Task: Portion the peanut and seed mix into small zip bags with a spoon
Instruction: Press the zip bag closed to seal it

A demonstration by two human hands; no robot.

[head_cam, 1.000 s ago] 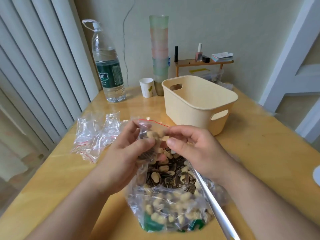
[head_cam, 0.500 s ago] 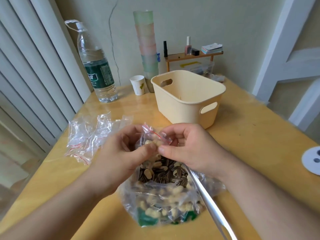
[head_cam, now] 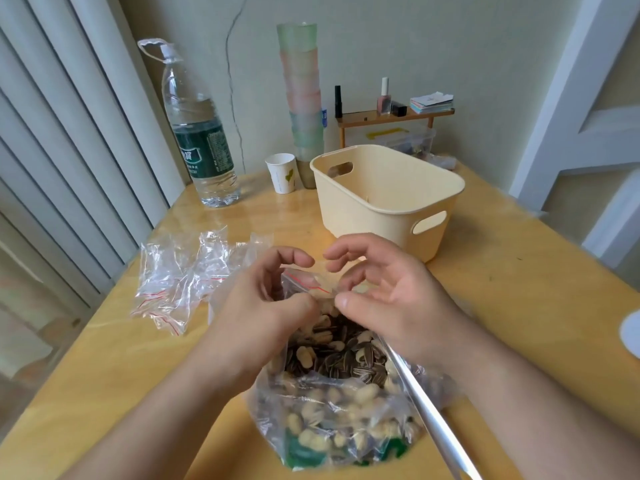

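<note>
Now both forearms reach in from below, meeting over the big bag (head_cam: 343, 403) of peanuts and seeds on the surface (head_cam: 519, 289). Left hand (head_cam: 266, 306) and right hand (head_cam: 388, 299) each pinch the red-striped top of a small zip bag (head_cam: 306, 284), forefingers arched above it. A spoon (head_cam: 429, 414) handle slants out of the big bag. Spare bags (head_cam: 180, 282) lie left. Behind stand a basket (head_cam: 384, 199) and a bottle (head_cam: 201, 133); its green label is unreadable.

1. Both forearms enter from the lower edge of the frame, bare, with no sleeve visible.
2. Left hand (head_cam: 263, 306) and right hand (head_cam: 391, 299): fingers and wrists bare, nails short.
</note>
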